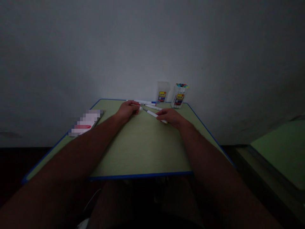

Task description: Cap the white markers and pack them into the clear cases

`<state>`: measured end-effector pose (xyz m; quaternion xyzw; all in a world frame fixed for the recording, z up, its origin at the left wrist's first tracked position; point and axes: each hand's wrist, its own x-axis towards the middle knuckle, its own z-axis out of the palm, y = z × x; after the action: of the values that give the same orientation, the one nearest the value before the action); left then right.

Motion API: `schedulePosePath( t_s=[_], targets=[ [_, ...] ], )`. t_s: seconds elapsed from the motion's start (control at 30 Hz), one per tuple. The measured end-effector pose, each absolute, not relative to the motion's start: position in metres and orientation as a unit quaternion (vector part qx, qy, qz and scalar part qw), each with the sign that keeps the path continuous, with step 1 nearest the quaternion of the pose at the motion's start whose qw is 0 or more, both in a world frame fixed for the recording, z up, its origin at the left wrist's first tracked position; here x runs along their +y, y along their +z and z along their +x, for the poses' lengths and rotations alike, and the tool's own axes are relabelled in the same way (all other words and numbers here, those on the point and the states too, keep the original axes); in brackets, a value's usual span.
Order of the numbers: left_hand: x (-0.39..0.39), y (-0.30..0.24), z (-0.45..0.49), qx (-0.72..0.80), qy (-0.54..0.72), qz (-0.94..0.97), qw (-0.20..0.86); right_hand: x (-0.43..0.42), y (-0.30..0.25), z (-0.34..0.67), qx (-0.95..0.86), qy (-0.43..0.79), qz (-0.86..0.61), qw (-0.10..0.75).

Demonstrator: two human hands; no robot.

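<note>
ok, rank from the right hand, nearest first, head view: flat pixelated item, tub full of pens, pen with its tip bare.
1. Pen: in the right hand, tip pointing left.
2. Tub full of pens: just beyond the hand, slightly right.
3. Flat pixelated item: far across, at the table's left edge.

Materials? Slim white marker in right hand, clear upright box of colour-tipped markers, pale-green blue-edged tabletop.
Slim white marker: probably plastic, satin; smooth, even barrel.
Clear upright box: likely rigid plastic, transparent; markers show through its walls.
Pale-green blue-edged tabletop: possibly laminate, matte; faint grain-like streaks, no sharp reflections. Core material can't be told.
</note>
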<state>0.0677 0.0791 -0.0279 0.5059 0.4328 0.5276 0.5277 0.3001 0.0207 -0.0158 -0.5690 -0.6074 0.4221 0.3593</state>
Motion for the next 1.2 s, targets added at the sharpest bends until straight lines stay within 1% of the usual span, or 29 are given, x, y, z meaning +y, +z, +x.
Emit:
schedulePosePath(
  t_s=[0.47, 1.2],
  targets=[
    [0.071, -0.027, 0.072, 0.400, 0.505, 0.523, 0.559, 0.021, -0.017, 0.301, -0.618, 0.422, -0.560, 0.354],
    [0.068, -0.026, 0.075, 0.410, 0.475, 0.546, 0.556, 0.018, -0.013, 0.301, -0.634, 0.400, -0.576, 0.327]
  ],
)
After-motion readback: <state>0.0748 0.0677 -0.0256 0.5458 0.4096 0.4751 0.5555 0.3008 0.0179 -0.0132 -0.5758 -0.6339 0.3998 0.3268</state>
